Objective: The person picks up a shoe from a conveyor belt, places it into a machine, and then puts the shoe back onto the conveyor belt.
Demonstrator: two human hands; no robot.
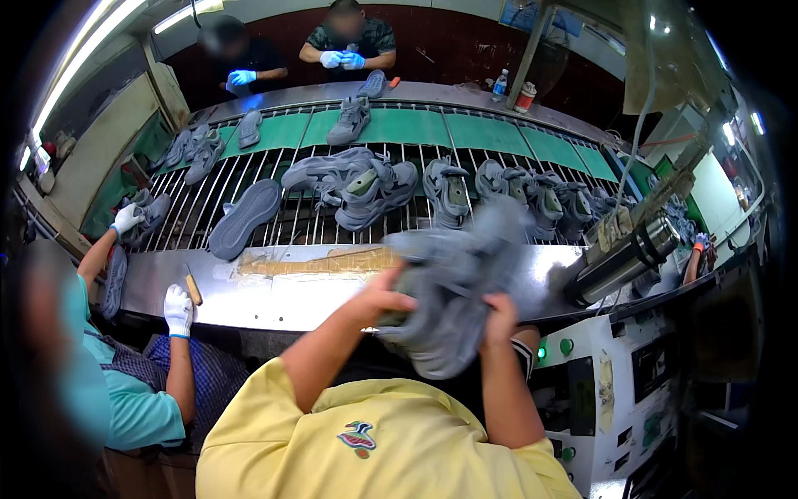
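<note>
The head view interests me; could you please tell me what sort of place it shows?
Probably a shoe factory line: many similar grey shoes lie on a long bed of metal bars, and co-workers' gloved hands show around it.

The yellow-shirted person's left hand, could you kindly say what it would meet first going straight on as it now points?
The left hand would first meet the blurred grey footwear in its grasp; beyond that, depth is unclear.
</note>
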